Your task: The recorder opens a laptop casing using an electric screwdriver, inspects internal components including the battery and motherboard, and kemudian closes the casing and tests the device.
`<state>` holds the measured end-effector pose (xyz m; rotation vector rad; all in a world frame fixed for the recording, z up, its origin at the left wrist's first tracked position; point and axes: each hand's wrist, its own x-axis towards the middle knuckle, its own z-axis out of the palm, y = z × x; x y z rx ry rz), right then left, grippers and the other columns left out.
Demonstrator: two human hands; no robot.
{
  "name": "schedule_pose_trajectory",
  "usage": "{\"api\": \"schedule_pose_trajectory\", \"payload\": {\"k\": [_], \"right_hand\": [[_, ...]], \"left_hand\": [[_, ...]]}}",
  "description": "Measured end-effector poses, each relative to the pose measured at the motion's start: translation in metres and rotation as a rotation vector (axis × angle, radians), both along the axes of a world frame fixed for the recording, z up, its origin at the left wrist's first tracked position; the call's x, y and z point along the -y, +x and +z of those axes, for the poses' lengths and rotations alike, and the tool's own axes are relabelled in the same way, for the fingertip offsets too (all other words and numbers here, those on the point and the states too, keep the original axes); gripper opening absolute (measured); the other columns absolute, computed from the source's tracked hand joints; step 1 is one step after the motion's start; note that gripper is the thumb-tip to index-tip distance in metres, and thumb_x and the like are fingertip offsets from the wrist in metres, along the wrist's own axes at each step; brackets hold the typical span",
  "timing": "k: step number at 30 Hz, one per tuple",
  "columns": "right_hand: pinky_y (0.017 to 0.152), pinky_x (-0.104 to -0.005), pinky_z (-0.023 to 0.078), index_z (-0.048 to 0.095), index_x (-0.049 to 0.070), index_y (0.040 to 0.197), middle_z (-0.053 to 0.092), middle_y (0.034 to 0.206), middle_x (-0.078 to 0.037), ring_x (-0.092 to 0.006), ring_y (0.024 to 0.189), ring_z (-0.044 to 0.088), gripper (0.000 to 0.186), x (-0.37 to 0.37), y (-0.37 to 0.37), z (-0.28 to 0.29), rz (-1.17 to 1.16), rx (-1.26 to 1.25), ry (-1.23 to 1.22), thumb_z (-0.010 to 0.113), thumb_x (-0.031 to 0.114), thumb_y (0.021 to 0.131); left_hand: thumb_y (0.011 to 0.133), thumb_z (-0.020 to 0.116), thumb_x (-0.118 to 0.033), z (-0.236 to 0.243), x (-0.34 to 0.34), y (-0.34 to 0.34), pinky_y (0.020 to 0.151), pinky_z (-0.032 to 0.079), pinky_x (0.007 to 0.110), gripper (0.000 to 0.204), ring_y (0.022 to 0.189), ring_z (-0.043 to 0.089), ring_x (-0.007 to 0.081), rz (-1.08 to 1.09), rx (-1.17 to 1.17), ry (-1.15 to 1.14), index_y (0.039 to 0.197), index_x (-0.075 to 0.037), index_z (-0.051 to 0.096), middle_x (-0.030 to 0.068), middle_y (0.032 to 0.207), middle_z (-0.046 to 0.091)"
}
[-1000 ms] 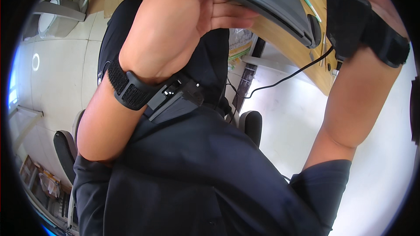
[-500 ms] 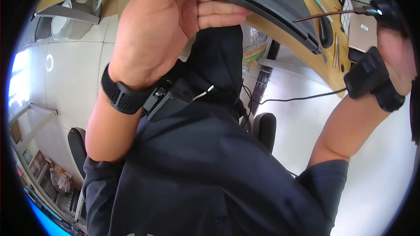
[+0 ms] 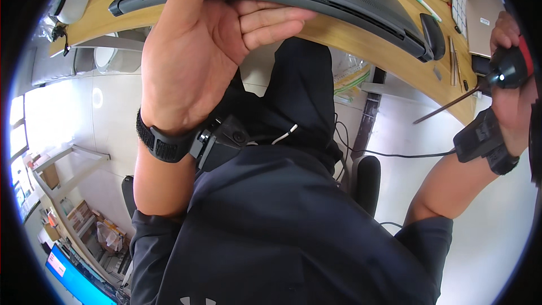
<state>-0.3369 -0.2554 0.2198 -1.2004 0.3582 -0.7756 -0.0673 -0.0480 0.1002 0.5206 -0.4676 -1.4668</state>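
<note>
A dark grey laptop (image 3: 350, 3) lies at the table's near edge, its vented underside facing up. My left hand (image 3: 189, 73) grips its near edge: the thumb rests on top, and the fingers stretch out underneath. At the far right, my right hand (image 3: 510, 101) is closed around a screwdriver (image 3: 508, 70) with a black and red handle. The thin shaft points left and down, apart from the laptop, over the floor beside the table. Part of the right hand is cut off by the dark rim of the picture.
On the wooden table (image 3: 389, 65) are a black mouse (image 3: 432, 36), a light green pen (image 3: 420, 3), slim metal tools (image 3: 453, 62), a white keyboard (image 3: 458, 8) and a gold-coloured flat case (image 3: 480, 17). A black cable (image 3: 401, 155) runs to my right wrist. A chair armrest (image 3: 368, 183) stands beside me.
The screwdriver has come away from the laptop's near edge, and its tip has swung downward. My left hand keeps its hold on the laptop. The whole view has shifted.
</note>
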Motion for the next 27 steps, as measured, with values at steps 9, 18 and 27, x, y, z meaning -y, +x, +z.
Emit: {"api": "schedule_pose_trajectory", "payload": {"k": [9,18,27], "right_hand": [[0.076,-0.0318,0.048,0.056,-0.003,0.112,0.057,0.096,-0.010,-0.0191,0.082,0.058,0.028,-0.028,-0.032,-0.030,-0.104,-0.220,-0.037,0.055,0.023,0.100],[0.063,-0.0300,0.050,0.058,0.002,0.106,0.061,0.073,-0.007,-0.0160,0.064,0.060,0.028,-0.070,-0.005,-0.079,-0.410,-0.430,-0.134,0.072,0.021,0.091],[0.058,-0.0277,0.051,0.060,0.000,0.095,0.063,0.076,-0.006,-0.0155,0.059,0.063,0.025,-0.086,0.012,-0.094,-0.398,-0.445,0.052,0.078,0.017,0.088]], "left_hand": [[0.109,0.029,-0.035,0.006,0.000,0.002,0.105,0.052,0.041,0.060,0.125,0.056,0.0456,-0.001,-0.022,-0.016,0.140,0.016,0.036,0.0384,0.133,0.052],[0.109,0.030,-0.038,0.009,-0.001,-0.002,0.103,0.054,0.041,0.063,0.124,0.058,0.0447,0.073,0.025,0.060,0.139,0.016,0.038,0.0371,0.132,0.054],[0.106,0.048,-0.031,-0.007,-0.005,-0.024,0.087,0.059,0.038,0.045,0.097,0.072,0.0309,0.303,0.224,0.192,0.118,0.010,0.061,0.0240,0.107,0.071]]}}
